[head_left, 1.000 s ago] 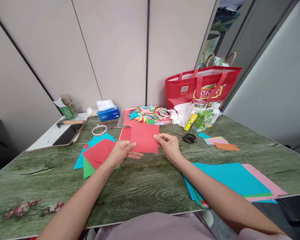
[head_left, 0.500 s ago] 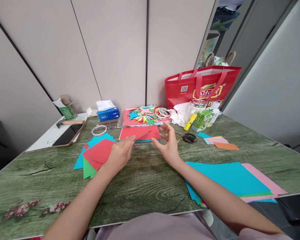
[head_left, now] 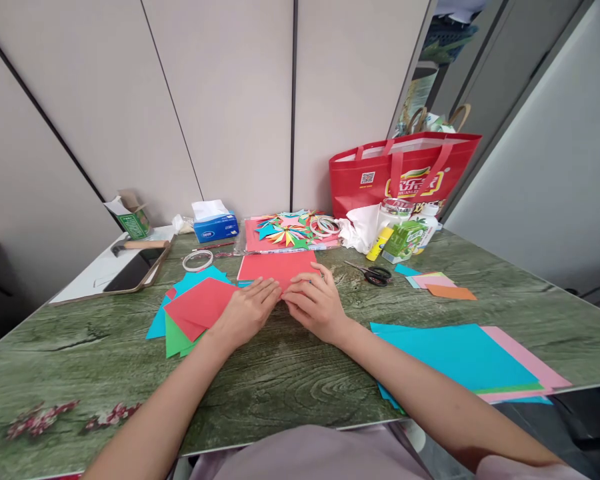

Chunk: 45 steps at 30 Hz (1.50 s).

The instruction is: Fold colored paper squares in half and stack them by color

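A red paper sheet (head_left: 275,266) lies flat on the green wood-grain table (head_left: 290,373), just beyond my hands. My left hand (head_left: 247,312) rests palm down with its fingers stretched onto the sheet's near edge. Beside it, my right hand (head_left: 315,304) also lies flat, fingers pressing the same near edge. The fingertips of both hands almost meet at the middle of the sheet. Neither hand grips anything.
Loose red, blue and green sheets (head_left: 190,310) lie at the left, and a stack of blue and pink sheets (head_left: 460,360) at the right. Scissors (head_left: 373,273), a glue stick (head_left: 380,243), folded paper shapes (head_left: 290,230), a tissue box (head_left: 215,225), a tape roll (head_left: 198,260) and a red bag (head_left: 405,173) stand behind.
The red sheet was held upright between both hands, then tipped forward and laid on the table. Both hands now press flat on its near edge.
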Each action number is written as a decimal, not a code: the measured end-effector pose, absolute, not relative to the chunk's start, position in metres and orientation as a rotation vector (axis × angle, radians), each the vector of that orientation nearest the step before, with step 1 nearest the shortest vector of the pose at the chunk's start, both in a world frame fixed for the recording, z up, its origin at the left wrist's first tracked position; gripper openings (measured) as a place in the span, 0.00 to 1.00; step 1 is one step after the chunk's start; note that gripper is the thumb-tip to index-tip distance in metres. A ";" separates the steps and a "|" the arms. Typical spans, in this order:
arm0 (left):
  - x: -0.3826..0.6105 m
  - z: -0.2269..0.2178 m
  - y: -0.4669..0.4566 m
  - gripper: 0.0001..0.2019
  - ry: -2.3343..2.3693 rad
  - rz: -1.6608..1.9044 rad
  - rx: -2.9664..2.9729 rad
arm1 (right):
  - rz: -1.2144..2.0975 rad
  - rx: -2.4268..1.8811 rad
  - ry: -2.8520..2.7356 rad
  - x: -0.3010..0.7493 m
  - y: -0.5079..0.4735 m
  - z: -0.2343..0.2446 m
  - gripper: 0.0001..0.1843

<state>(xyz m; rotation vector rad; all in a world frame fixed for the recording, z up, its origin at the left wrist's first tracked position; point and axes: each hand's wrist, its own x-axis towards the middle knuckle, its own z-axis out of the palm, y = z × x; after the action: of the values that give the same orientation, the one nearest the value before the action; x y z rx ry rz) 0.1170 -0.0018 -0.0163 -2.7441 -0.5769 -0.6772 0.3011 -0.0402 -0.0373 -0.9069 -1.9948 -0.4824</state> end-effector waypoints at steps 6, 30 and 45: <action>0.119 -0.016 -0.001 0.15 -0.543 -0.597 -2.737 | -0.535 -0.921 -2.010 0.298 -0.040 -0.035 0.05; 0.103 -0.005 0.010 0.19 -0.685 -0.906 -2.605 | -0.358 -0.952 -1.909 0.323 -0.028 -0.026 0.18; 0.104 -0.001 0.007 0.12 -0.687 -0.981 -2.684 | -0.222 -0.841 -1.786 0.320 -0.030 -0.025 0.07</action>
<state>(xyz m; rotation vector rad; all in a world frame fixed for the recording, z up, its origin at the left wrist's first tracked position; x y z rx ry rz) 0.1038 0.0075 -0.0011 -2.6843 -0.6872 -0.9809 0.3200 -0.0302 -0.0253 -0.8408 -1.7859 -0.2224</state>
